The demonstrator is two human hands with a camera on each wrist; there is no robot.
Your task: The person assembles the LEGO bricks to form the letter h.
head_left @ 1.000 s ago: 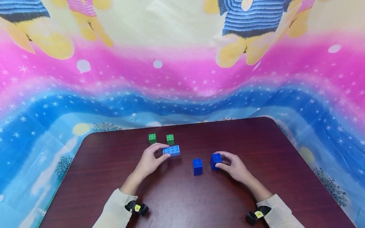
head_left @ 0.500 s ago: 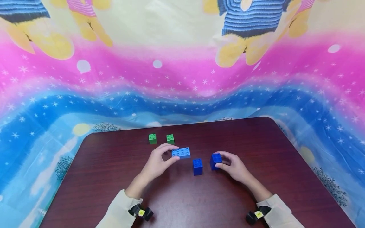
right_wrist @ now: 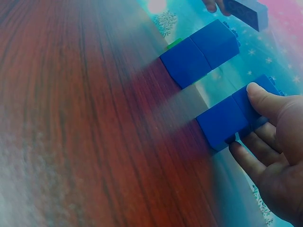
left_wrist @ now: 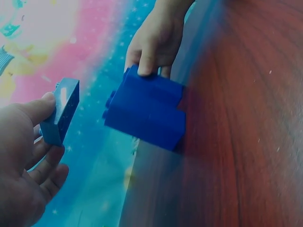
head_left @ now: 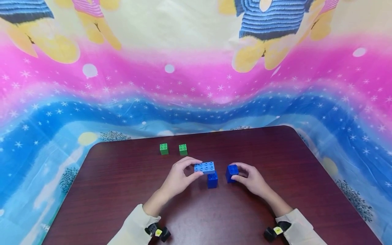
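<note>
My left hand (head_left: pixel 179 177) pinches a light blue two-by-four building brick (head_left: pixel 206 167) by its left end, thumb in front and fingers behind. In the left wrist view this light blue brick (left_wrist: pixel 64 113) is held up above the level of the studs of the dark blue stacks. One dark blue stack of two bricks (head_left: pixel 212 181) stands upright on the table, partly covered by the light blue brick in the head view. To its right my right hand (head_left: pixel 249 177) grips a second dark blue stack (head_left: pixel 231 174). The right wrist view shows that stack (right_wrist: pixel 222 124) standing on the tabletop.
Two small green bricks (head_left: pixel 163 149) (head_left: pixel 182 149) sit apart toward the back of the dark red wooden table (head_left: pixel 128 170). Behind the table's far edge hangs a printed cloth (head_left: pixel 196 92). Each wrist wears a small black camera (head_left: pixel 157 232).
My left hand has carried the light blue brick rightward and slightly nearer, from in front of the green bricks to over the left dark blue stack. My right hand has stayed in place.
</note>
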